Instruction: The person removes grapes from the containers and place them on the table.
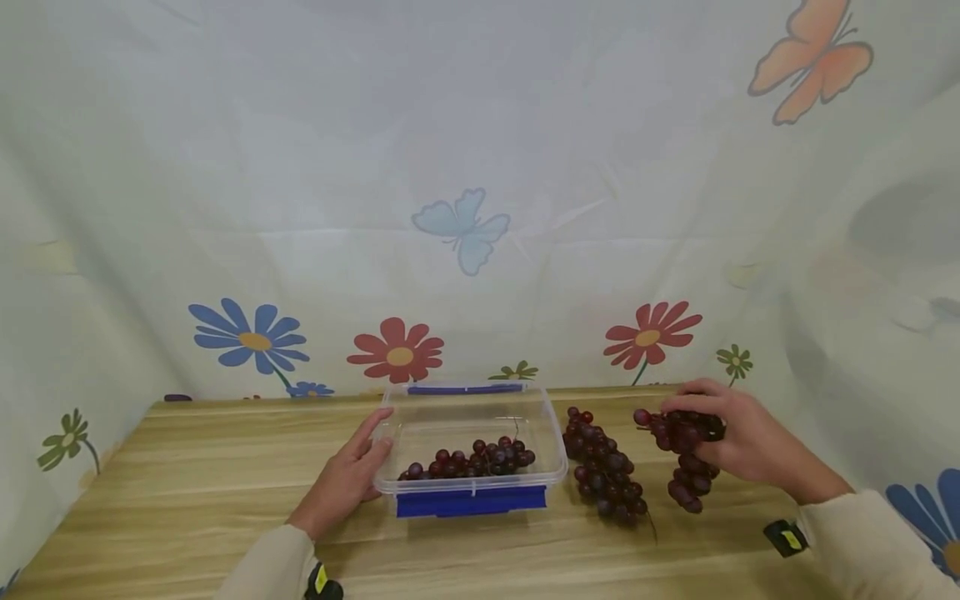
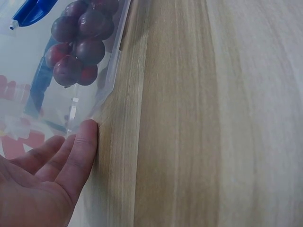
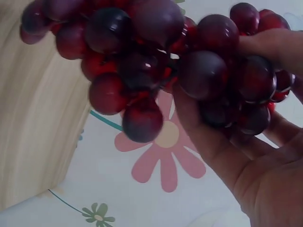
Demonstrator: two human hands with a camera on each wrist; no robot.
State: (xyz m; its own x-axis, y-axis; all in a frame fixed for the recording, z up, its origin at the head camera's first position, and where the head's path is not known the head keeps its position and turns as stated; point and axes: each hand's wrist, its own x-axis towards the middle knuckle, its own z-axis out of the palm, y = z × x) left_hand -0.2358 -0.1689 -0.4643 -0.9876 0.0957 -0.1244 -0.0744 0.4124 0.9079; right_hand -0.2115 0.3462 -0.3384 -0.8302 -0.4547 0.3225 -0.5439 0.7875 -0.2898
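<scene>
held grapes [image 1: 684, 439] hang lengthwise downward

The head view looks forward and down over the wood-grain table [image 1: 217, 483]; close up, the left wrist view shares the plastic container [image 1: 427, 486], the right the held grapes [image 3: 201, 73].

The grapes [image 1: 606, 475] look dark red to me, deepening to blackish purple, and the plastic container [image 1: 480, 485] is clear with deep-blue latches [image 1: 471, 501]. The desk [image 1: 225, 467] has a streaky yellowish-brown wood grain; the person's sleeves [image 1: 870, 542] are cream. The off-white backdrop [image 1: 480, 125] is printed with blue flowers [image 1: 255, 340], red flowers [image 1: 399, 357], a pale-blue butterfly [image 1: 462, 232] and an orange butterfly [image 1: 813, 62].
</scene>
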